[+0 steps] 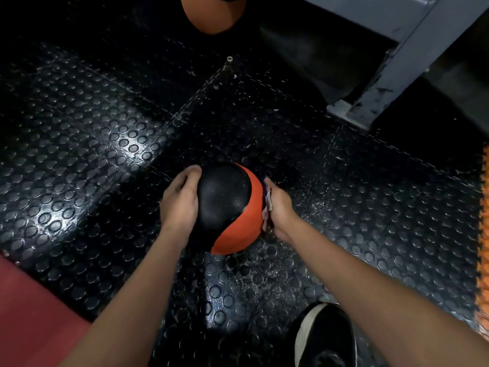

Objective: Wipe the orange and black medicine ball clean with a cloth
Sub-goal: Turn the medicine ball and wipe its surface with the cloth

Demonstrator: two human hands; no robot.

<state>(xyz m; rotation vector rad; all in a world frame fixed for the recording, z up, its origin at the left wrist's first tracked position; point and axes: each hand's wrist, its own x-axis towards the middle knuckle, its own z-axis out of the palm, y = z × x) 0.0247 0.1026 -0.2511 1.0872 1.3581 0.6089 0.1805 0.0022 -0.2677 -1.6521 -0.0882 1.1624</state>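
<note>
2nd ball (211, 14) far off; shoe (324, 337), grey post (391, 75) nr.

Rubbery medicine ball (227, 205), finely pebbled and matt on the black panel, smoother on the orange. The cloth (267, 201) looks soft and crumpled. Floor (105, 144) is black studded rubber, glossy under the light. Grey metal frame (383, 83), paint scuffed and chipped.

A: Dim room. One hard glare patch on the studded floor (124, 139), up-left of the left hand (180, 200).

B: Edges bowed, corners murky; near forearms soft.
</note>
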